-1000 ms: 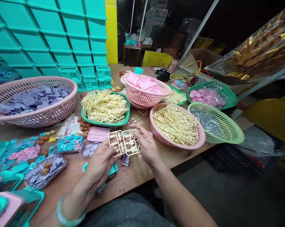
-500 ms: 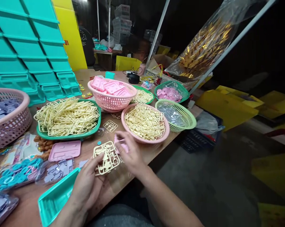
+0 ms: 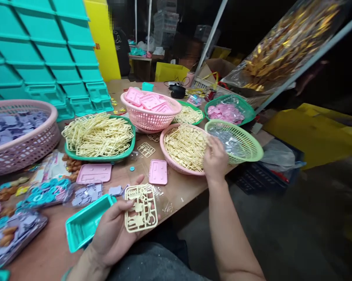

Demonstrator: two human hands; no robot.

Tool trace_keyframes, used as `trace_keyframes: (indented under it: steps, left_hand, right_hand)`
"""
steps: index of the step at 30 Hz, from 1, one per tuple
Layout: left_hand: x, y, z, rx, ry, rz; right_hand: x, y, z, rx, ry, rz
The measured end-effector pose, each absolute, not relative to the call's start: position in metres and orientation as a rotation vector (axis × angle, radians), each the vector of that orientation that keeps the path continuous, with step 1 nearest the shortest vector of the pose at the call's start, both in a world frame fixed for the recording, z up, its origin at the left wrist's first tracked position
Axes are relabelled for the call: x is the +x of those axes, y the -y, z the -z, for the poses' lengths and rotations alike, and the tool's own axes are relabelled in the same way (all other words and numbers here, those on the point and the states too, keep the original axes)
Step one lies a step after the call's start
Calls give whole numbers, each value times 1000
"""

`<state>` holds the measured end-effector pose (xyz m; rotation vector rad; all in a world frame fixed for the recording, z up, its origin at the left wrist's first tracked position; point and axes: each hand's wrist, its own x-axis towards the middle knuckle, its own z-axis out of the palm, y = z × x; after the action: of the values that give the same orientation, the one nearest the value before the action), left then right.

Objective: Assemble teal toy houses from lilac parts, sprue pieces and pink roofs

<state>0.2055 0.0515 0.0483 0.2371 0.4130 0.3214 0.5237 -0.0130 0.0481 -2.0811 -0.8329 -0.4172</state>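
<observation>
From my end, the surface [image 3: 183, 189] has bare room between the grips, its near edge just past the left grip [image 3: 114, 230]. Ahead-left of that grip, a yellow panel [image 3: 102, 39] bears illegible red marking; nearer, a large pink basket [image 3: 32, 148] holds purple pieces [image 3: 15, 127]. The right grip [image 3: 216, 162] is at a smaller pink basket [image 3: 167, 158] of cream sprues [image 3: 187, 146]; I can't tell if it's closed. The left pinches one cream sprue frame [image 3: 139, 208].

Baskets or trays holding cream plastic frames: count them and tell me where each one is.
3 in view: a front green tray left of centre, a pink basket at the right hand, and a rear green tray, partly behind the basket of pink plates. Others may be hidden.
</observation>
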Motion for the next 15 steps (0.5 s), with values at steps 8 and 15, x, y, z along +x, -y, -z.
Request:
trace_keyframes:
  steps: [8,15]
  left_hand:
    - [199,-54,-55,179,-653,-500]
    - [186,-46,-55,173,-646,-595]
  right_hand:
    - [387,4,-57,-1251,1011,-851]
    - [342,-3,-36,-1307,1250,-1019]
